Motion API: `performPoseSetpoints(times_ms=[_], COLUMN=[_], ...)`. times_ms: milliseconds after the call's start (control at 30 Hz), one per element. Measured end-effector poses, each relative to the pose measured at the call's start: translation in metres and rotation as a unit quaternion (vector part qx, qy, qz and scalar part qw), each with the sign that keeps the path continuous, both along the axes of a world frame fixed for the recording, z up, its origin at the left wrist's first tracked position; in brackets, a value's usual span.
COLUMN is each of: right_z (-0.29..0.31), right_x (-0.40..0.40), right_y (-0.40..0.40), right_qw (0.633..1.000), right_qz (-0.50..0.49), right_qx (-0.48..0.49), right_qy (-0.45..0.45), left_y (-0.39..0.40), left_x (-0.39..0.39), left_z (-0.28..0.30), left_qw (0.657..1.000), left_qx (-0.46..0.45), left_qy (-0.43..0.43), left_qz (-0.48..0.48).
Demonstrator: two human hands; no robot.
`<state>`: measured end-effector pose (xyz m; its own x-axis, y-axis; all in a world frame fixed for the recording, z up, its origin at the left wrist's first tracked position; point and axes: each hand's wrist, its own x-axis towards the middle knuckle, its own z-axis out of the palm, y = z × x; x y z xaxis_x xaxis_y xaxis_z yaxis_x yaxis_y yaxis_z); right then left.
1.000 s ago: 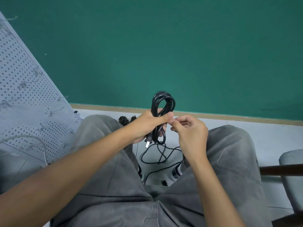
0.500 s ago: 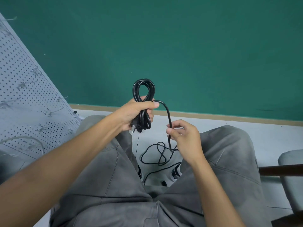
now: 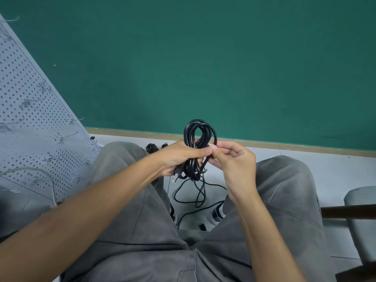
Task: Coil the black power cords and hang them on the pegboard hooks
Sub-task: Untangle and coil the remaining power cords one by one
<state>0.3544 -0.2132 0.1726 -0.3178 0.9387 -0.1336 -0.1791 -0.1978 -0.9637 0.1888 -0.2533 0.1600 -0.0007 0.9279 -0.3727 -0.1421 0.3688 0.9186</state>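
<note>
From my remote seat I saw a pale tiled floor running to a tan skirting strip under a flat green wall that filled the upper half of the view. A grey pegboard leaned along the left edge, its wire hooks bare as far as I could make out. The person sat with grey-trousered knees apart, and between them loose turns of the black power cord trailed over the floor. The left hand was clenched round the gathered loops, which stood up above the fist, a plug end hanging just below it. The right hand pinched a strand of the same cord right beside the left thumb, so both grips were grasping the cord. Another small dark coil lay on the floor beyond the left knee. A grey chair seat with a dark rail sat at the right edge, with open floor between it and the wall.
</note>
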Motion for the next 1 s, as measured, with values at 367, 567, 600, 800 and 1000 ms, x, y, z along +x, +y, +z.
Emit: performPoseSetpoints(times_ms=[367,567,600,800,1000], right_z=[-0.004,-0.013,-0.017,-0.032,-0.027], right_x=[0.003,-0.011,-0.013,-0.022,-0.014], right_y=[0.008,-0.008,-0.011,-0.018,-0.016], right_qw=[0.994,0.989,0.983,0.938,0.910], right_qz=[-0.043,0.095,0.131,0.290,0.306], right_qx=[0.070,0.054,0.051,0.019,0.147], right_qy=[-0.070,-0.104,-0.121,-0.191,-0.237], left_y=[0.001,0.016,0.020,0.043,0.046], left_x=[0.016,0.015,0.014,-0.007,-0.023], left_z=[0.021,0.031,0.034,0.053,0.038], left_qw=[0.993,0.990,0.981,0.936,0.925], left_qx=[0.010,0.034,0.039,0.081,0.108], left_qy=[0.117,-0.071,-0.120,-0.174,0.067], left_qz=[-0.017,0.114,0.145,0.294,0.359])
